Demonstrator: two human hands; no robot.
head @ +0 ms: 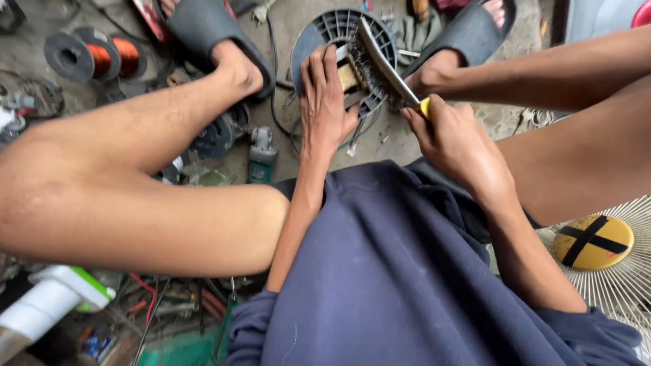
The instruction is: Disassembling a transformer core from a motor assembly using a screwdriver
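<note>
My left hand [327, 95] presses down on a round dark slotted plastic housing [325, 30] that rests on the concrete floor between my feet. In my right hand [451, 135] is the yellow handle of a wire brush [381, 64]. The brush lies slanted across the housing, its bristles against the part just right of my left fingers. A small tan block [347, 76] shows under the brush by my left fingertips. Both my feet wear grey slide sandals [210, 30], one on each side of the housing.
Two spools of copper wire [102, 57] lie at the far left. A small green and grey tool [260, 157] sits on the floor by my left knee. A white fan grille with a yellow hub [593, 240] is at lower right. Loose tools and wires [156, 305] clutter the lower left.
</note>
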